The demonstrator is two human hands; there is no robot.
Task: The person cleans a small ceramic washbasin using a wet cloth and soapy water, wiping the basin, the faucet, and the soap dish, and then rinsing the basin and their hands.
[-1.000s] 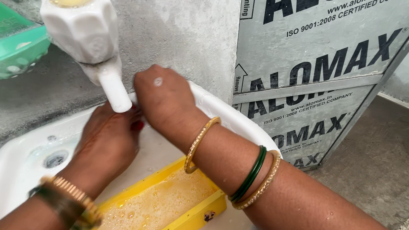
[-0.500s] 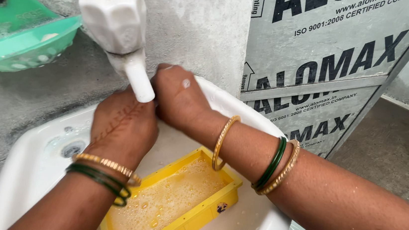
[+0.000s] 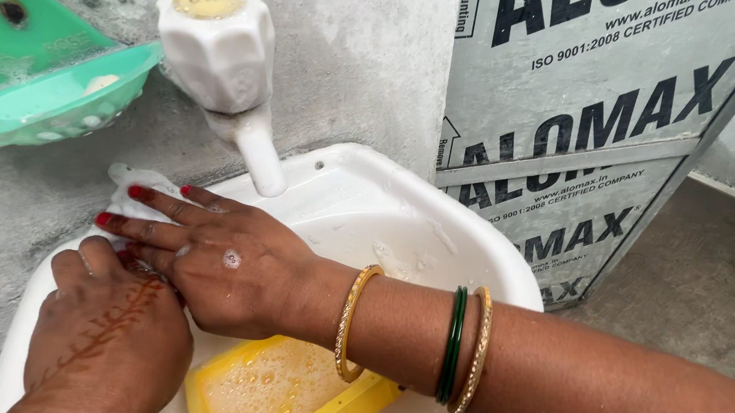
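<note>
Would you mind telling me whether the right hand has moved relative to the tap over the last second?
Yes. The right hand was beside the white tap's spout; it now lies lower and to the left, over the sink's left rim, on a white cloth.

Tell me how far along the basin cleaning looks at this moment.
Midway. Suds already streak the white wash basin wall, and the yellow tray holds foamy water. The right hand presses a white cloth on the back-left rim, left hand beside it. No water runs from the white tap; rinsing remains.

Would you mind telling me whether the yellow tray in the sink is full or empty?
Partly full: the yellow tray holds foamy, soapy liquid.
</note>
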